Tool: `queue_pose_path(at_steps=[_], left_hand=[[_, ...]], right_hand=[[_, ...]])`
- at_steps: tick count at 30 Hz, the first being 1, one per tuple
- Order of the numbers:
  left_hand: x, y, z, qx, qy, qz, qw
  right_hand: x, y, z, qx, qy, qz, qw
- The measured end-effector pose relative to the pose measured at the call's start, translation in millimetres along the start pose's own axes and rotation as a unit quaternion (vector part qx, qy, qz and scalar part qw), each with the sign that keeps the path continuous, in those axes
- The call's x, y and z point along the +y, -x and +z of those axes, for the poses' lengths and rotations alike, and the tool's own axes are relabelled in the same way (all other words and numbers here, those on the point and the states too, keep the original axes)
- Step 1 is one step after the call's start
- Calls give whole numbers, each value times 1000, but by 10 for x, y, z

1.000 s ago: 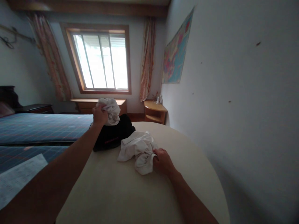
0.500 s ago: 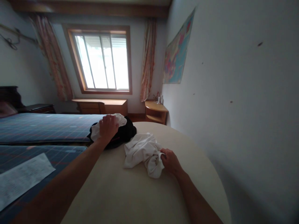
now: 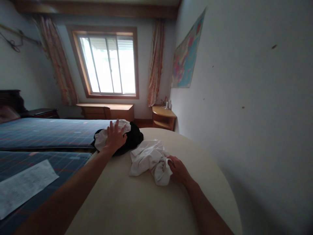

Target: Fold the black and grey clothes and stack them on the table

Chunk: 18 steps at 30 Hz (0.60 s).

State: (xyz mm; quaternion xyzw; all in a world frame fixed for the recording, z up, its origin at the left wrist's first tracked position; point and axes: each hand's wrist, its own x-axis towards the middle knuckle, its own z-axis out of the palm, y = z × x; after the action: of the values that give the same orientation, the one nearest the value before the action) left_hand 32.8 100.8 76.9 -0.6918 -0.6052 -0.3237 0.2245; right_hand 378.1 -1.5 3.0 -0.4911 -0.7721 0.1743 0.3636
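Observation:
My left hand [image 3: 115,135] is spread over a crumpled white cloth [image 3: 100,138] that lies on a heap of black fabric [image 3: 135,134] at the table's far left edge. Its fingers are apart and hold nothing. A second white cloth [image 3: 146,156], bunched and wrinkled, rests on the pale round table [image 3: 146,205] in front of me. My right hand [image 3: 179,169] pinches this cloth at its right end, where the fabric folds into a loose loop. What kind of garment either white piece is, I cannot tell.
Blue plaid mattresses [image 3: 49,132] lie to the left, with a printed sheet of paper [image 3: 26,186] on the nearer one. A white wall [image 3: 244,147] runs close along the table's right side. Behind the table stand a small corner shelf [image 3: 163,112] and a low wooden desk [image 3: 119,111].
My left hand's fingers have opened from a curled grip on the white cloth over the black heap. My right hand stays on the nearer cloth, almost unmoved.

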Motion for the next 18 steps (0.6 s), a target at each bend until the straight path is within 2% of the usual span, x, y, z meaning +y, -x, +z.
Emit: queue_pose_path(at_steps=[1,3,6,8,10,13,15,18], left_hand=[[139,47,-46,28,25,15,999],[431,217,-90,21,106,60,992],[828,636,-28,-81,223,118,964],[1018,935,60,-141,250,121,950],[1135,1161,127,-180,253,95,946],[1199,1292,114,-200,244,24,949],[1190,1281,46,-206,280,-42,937],[1112,1239,-18,-189,388,-123,894]], right_hand=[[-6,2,-13,2,-17,6,1000],[-1,3,-34,17,-59,11,998],[73,-2,-68,59,-113,11,992],[176,0,-111,105,-109,27,988],[316,10,-175,165,-60,72,982],[544,37,-281,231,-27,147,962],[656,49,-334,252,-93,190,944],[705,41,-370,285,-226,230,903]])
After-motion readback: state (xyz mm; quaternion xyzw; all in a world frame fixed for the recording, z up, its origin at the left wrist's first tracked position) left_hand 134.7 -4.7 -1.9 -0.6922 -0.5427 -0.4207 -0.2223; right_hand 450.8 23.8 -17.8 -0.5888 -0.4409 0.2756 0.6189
